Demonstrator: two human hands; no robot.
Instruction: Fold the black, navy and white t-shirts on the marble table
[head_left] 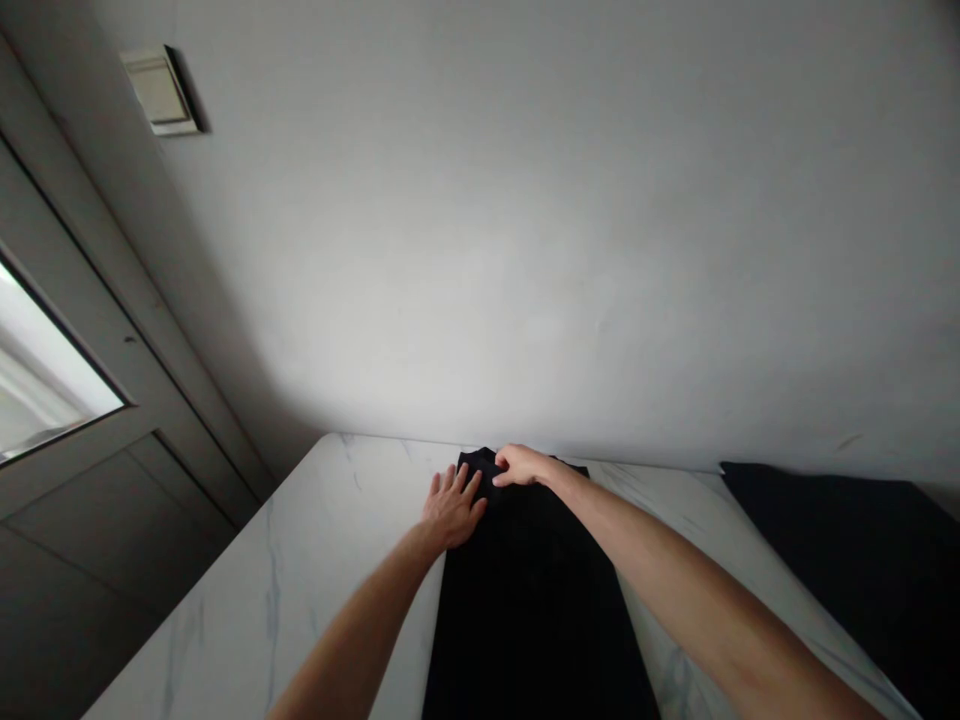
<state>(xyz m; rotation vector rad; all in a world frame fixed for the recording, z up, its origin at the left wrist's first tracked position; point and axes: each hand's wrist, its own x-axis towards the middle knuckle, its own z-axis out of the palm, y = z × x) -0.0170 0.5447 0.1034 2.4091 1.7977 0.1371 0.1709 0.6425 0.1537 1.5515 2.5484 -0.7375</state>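
A black cloth (532,600) lies lengthwise on the white marbled table (360,510), its far end close to the wall. My left hand (453,505) rests with spread fingers on the left edge of the cloth near that far end. Just to the right, my right hand (517,466) has its fingers curled at the far end, pinching at the black fabric. The cloth's dark folds under the fingers are hard to make out.
A second black cloth (862,550) lies on the table at the right. The grey wall (525,250) rises behind the table. At the left are a door with a glass pane (45,370) and a wall switch (161,90).
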